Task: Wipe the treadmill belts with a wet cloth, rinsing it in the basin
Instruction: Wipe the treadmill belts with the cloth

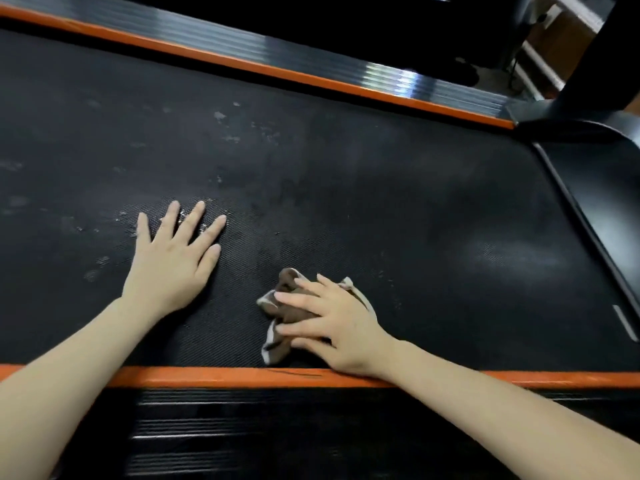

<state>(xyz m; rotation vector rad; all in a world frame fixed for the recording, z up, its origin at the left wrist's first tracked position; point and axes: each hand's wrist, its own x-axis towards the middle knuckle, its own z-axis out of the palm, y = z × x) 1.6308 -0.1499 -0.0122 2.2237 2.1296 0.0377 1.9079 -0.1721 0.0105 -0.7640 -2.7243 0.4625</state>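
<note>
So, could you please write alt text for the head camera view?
A person's right hand presses a crumpled brown cloth onto a black treadmill belt, while the left hand lies flat beside it. Pale smudges dot the belt.

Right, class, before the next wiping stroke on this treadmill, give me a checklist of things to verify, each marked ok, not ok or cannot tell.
1. The crumpled brown cloth with pale edging sits under the right hand, pressed on the black textured belt: ok.
2. The left hand lies flat on the belt, apart from the cloth: ok.
3. The belt ahead is clean: not ok; pale smudges lie beyond and around the left hand.
4. The cloth is wet enough: cannot tell.
5. The basin is within reach for rinsing: cannot tell; none is in view.
</note>
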